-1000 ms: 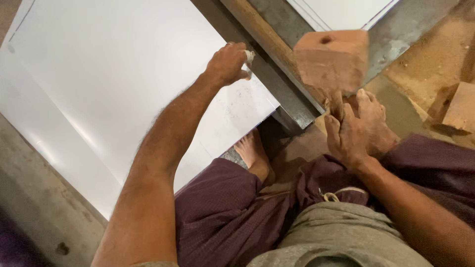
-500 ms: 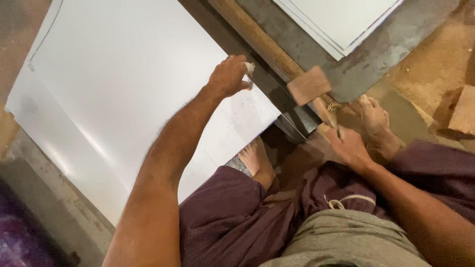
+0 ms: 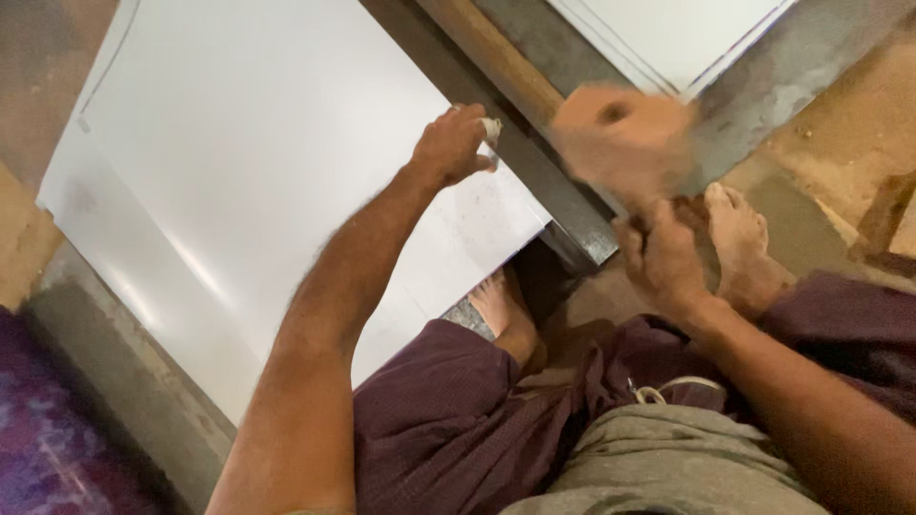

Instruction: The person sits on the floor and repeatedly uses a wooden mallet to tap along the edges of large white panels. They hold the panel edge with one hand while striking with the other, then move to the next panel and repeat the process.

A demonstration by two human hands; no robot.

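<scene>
I pin the white sheet (image 3: 277,181) with my left hand (image 3: 448,148), fingers closed on a small white piece at its edge beside the steel bar (image 3: 553,200), while my right hand (image 3: 663,262) grips the blurred wooden mallet (image 3: 620,133) above that bar, best struck squarely.

L hand (image 3: 450,148) on white sheet (image 3: 258,162), R hand (image 3: 663,259) gripping wooden mallet (image 3: 620,133).

Floor (image 3: 840,162): bare, sandy-brown, dusty, to the right of my right grip. Concrete ledge (image 3: 114,381): grey, low, running diagonally, left of my left grip. Purple patterned cloth (image 3: 48,448): beyond it, bottom-left corner. Light: warm, dim, soft sheen.
</scene>
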